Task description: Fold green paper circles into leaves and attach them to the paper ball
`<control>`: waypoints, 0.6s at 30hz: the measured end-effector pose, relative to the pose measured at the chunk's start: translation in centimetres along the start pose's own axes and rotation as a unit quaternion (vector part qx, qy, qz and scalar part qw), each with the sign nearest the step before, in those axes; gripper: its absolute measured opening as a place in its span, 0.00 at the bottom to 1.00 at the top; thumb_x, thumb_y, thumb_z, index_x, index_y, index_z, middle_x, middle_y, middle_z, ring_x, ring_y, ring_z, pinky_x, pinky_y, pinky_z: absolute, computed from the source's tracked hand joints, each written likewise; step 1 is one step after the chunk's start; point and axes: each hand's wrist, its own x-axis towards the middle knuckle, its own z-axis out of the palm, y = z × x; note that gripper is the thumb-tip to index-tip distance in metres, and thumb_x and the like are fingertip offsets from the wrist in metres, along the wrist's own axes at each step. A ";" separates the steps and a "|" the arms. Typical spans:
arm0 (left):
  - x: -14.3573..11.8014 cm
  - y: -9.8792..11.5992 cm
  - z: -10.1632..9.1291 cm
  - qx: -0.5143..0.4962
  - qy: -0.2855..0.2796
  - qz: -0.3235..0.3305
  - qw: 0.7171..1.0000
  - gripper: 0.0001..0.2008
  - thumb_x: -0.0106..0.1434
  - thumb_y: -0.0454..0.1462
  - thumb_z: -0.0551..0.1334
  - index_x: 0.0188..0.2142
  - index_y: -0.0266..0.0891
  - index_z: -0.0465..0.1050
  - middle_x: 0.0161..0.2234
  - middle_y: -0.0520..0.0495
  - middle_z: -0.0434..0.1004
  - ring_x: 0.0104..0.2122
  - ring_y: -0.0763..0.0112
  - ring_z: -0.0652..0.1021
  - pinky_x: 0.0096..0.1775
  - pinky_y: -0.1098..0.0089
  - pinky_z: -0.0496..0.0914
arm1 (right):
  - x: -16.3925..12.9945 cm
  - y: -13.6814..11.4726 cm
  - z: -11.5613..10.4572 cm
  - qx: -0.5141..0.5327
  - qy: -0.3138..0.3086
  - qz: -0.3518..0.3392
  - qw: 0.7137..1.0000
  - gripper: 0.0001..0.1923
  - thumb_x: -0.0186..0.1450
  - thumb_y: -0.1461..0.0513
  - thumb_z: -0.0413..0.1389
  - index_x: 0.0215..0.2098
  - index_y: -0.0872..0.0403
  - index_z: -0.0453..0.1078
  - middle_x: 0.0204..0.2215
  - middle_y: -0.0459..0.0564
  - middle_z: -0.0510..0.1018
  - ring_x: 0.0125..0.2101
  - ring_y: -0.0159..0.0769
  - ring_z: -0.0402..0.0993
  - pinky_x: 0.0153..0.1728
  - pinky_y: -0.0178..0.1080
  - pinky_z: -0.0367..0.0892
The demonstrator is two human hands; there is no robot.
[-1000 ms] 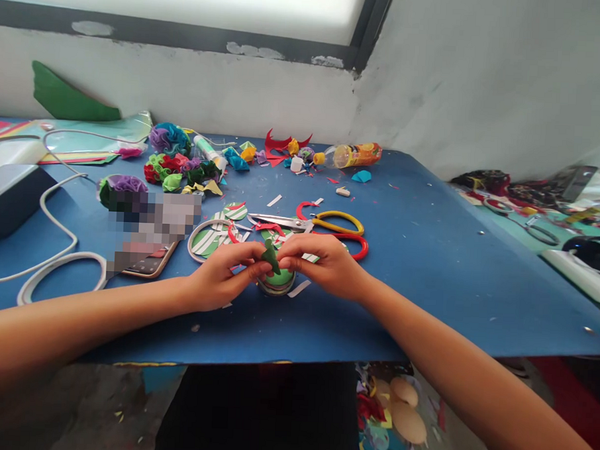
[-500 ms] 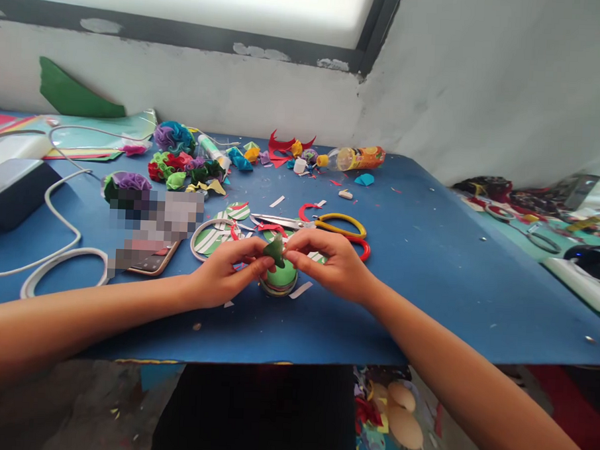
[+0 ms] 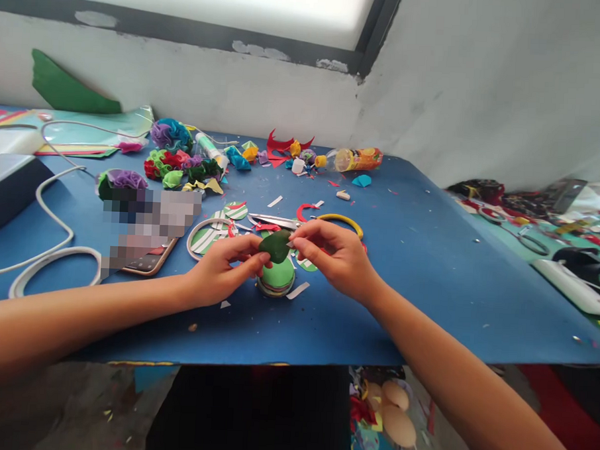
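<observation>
My left hand (image 3: 228,265) pinches the left edge of a dark green paper circle (image 3: 275,246) between thumb and fingers. At the circle's right edge, the thumb and fingertips of my right hand (image 3: 331,256) are closed on a small pale piece (image 3: 291,242); whether it is attached to the circle I cannot tell. Just below both hands sits a stack of round pieces with a light green top (image 3: 279,274). Behind my fingers lie scissors (image 3: 280,221) with yellow and red handles, partly hidden by my right hand. Striped green-and-white paper circles (image 3: 207,237) lie beside my left hand.
A white tape-like ring (image 3: 193,237) and a phone (image 3: 152,261), partly blurred out, are to the left. Ruffled paper flowers (image 3: 170,136), a glue stick (image 3: 210,149) and an orange-labelled bottle (image 3: 355,159) lie farther back. A white cable (image 3: 57,204) runs along the left side.
The green paper, bent and edge-on before, now faces me as a flat circle. My right hand has moved slightly right, and a pale piece shows at its fingertips.
</observation>
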 end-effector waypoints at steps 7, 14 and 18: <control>0.0 0.0 -0.1 0.037 -0.003 0.007 0.999 0.07 0.62 0.35 0.55 0.35 0.33 0.69 0.26 0.50 0.71 0.24 0.81 0.73 0.26 0.81 0.70 | 0.0 0.0 -0.1 0.004 0.016 -0.009 1.000 0.06 0.61 0.60 0.54 0.33 0.55 0.69 0.28 0.45 0.73 0.24 0.24 0.67 0.26 0.30 0.65; -0.1 -0.1 -0.2 0.069 -0.004 0.039 0.997 0.07 0.63 0.34 0.54 0.36 0.32 0.69 0.27 0.48 0.72 0.25 0.79 0.74 0.27 0.80 0.70 | 0.1 0.0 0.0 -0.025 0.033 0.014 0.999 0.08 0.61 0.59 0.55 0.33 0.56 0.70 0.26 0.46 0.74 0.24 0.25 0.69 0.26 0.30 0.65; -0.2 -0.1 -0.3 0.111 -0.008 0.072 0.991 0.06 0.62 0.32 0.54 0.35 0.32 0.69 0.26 0.48 0.72 0.25 0.78 0.74 0.28 0.79 0.70 | 0.2 0.1 0.0 -0.031 0.054 0.032 0.998 0.09 0.60 0.58 0.55 0.31 0.56 0.70 0.24 0.45 0.74 0.23 0.25 0.67 0.24 0.29 0.64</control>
